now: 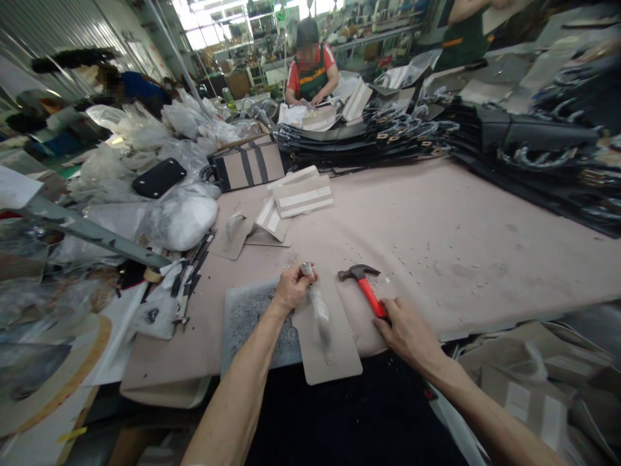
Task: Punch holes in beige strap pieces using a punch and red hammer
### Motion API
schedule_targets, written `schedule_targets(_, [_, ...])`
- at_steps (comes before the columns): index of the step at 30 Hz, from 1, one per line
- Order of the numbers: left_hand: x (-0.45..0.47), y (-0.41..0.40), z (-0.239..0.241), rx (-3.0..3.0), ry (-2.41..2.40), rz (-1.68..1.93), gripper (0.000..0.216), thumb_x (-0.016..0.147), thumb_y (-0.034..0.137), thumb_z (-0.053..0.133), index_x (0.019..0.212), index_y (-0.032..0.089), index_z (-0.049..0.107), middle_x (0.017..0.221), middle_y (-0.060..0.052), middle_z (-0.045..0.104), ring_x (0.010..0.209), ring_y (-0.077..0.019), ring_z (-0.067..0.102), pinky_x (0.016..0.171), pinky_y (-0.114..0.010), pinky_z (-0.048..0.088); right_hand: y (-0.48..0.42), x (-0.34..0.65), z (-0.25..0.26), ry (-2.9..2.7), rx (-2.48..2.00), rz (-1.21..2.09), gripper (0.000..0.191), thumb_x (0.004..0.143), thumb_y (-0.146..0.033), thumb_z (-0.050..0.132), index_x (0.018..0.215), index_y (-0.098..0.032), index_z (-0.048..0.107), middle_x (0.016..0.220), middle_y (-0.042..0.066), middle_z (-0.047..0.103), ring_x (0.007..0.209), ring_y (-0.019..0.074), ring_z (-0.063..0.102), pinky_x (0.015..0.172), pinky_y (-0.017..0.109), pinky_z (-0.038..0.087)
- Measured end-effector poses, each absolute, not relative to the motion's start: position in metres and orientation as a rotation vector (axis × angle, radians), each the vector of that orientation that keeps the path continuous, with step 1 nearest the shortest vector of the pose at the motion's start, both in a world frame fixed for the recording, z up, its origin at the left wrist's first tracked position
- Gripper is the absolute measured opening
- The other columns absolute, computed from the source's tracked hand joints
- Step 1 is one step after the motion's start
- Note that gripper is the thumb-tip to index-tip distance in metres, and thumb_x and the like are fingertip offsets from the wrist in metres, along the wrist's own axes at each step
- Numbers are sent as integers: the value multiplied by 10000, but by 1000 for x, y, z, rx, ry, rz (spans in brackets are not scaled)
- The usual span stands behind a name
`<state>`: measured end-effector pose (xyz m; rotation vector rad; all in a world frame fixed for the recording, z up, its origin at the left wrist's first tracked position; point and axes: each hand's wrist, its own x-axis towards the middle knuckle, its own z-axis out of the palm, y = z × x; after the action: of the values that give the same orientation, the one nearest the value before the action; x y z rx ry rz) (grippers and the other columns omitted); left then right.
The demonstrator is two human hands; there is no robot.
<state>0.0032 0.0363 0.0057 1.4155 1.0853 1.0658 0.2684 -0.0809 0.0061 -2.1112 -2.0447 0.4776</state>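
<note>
My right hand (405,330) is closed round the red handle of a claw hammer (371,298), whose dark head points away from me over the table. My left hand (292,288) pinches a short rod with a round grey end (307,268), which looks like a hand punch; its lower end is hidden. Below that hand lies a flat beige panel (339,353) with rounded corners and a plastic-wrapped strap or handle (321,317) along its middle. The panel partly covers a worn, pitted grey slab (257,317) on the table.
Beige panels with white strips (303,194) lie farther up the covered table (388,213). Black bag pieces (359,139) are stacked at the back and right. Crumpled plastic (182,217) and a metal bar (97,236) are at left. A co-worker (310,71) works across the table.
</note>
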Motion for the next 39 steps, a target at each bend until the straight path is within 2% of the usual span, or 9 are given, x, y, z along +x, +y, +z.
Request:
schedule_targets(3, [3,35,4,1439,1082,1079,274,806,267,679,1057,157,675,823,-44,719,780,-174,670,763,-293,534,-78,265,7,-1916,-2127,695,160,875,-238,517,1008,-165,567,912,90,601,771,217,590,676,328,422])
schedule_targets(8, [3,34,2,1470,1091,1096,257,808,272,671,1040,162,688,828,-40,727,772,-172,667,747,-278,522,-63,258,34,-1066,-1819,1708,132,774,-262,517,887,-218,467,679,-37,505,494,118,461,473,246,373])
schedule_targets(10, [3,33,2,1488,1095,1094,242,816,266,661,1034,165,692,837,-40,728,785,-175,667,754,-278,517,-59,254,52,-884,-1713,1796,152,780,-312,519,877,-231,433,667,-61,478,434,90,394,413,216,323])
schedule_targets(15, [2,32,0,1520,1098,1074,239,835,253,631,1051,164,682,847,-37,716,786,-168,653,743,-271,504,-48,240,106,-1485,-1655,1043,237,918,-451,423,869,-225,475,629,-38,496,484,116,456,464,237,345])
schedule_targets(19, [2,31,-2,1552,1103,1078,229,835,249,621,1041,165,675,851,-27,710,780,-156,640,733,-260,492,-36,231,126,-1974,-1566,503,287,978,-359,384,1156,-192,535,679,5,586,559,151,500,547,268,313])
schedule_targets(24, [1,31,-1,1576,1076,1069,195,832,241,606,999,160,667,812,-14,691,731,-140,614,704,-248,477,-26,227,139,-2423,-1641,433,309,984,-267,398,1228,-159,554,732,57,661,560,158,519,523,281,240])
schedule_targets(31, [0,32,-4,1594,1103,1040,191,825,245,608,981,162,679,847,-27,706,775,-156,631,730,-254,484,-31,220,162,-1919,-1486,183,445,1010,-361,322,1384,-150,440,708,22,610,542,153,503,541,272,340])
schedule_targets(36, [-2,31,-6,1610,1125,1007,178,818,233,614,968,172,689,822,-11,702,752,-148,621,726,-247,477,-35,228,134,-2405,-1596,310,296,968,-258,396,1173,-146,578,651,39,615,501,146,476,497,284,224])
schedule_targets(39, [-2,31,-6,1636,1121,1001,165,831,233,608,961,177,693,845,-14,706,764,-147,618,721,-242,473,-33,232,141,-2410,-1618,279,310,986,-271,396,1240,-183,550,705,38,647,530,150,509,508,282,230])
